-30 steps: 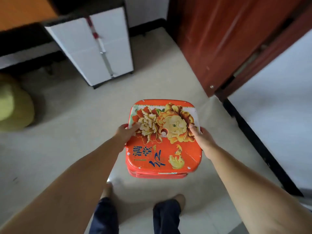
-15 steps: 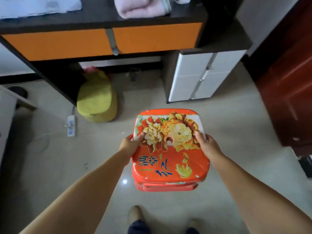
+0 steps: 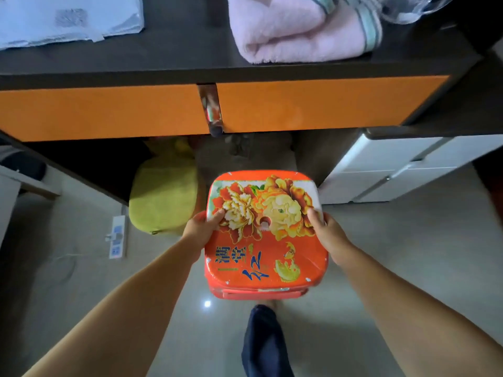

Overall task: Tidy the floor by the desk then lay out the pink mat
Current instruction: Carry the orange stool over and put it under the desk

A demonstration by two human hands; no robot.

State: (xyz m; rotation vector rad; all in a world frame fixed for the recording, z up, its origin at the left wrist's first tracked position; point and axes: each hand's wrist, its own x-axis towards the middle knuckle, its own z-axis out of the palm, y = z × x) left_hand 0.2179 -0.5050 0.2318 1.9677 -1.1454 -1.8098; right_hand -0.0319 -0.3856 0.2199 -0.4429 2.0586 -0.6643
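Both hands are clamped on the red stool: the left hand point(image 3: 202, 227) grips its left edge with the thumb laid over the flowered top, and the right hand point(image 3: 325, 229) does the same on the right edge. The red stool point(image 3: 265, 235) is held level in the air between them, straight out in front of the person and over the pale floor point(image 3: 408, 254), with a dark trouser leg point(image 3: 265, 346) showing below it. It is roughly square, so no side is the long one, and each hand is equally near. What matters is what lies ahead: the gap under the bench point(image 3: 190, 61) opens directly beyond the stool's far edge, between a yellow-green bag point(image 3: 163, 197) on the left and a white drawer unit point(image 3: 402, 170) on the right. To my eye the stool would go straight forward and down into that gap, keeping clear of the bag. A power strip point(image 3: 117, 238) lies on the floor left of the bag. The pink mat point(image 3: 296, 28) sits folded on the bench top, above and slightly right, not yet touched.
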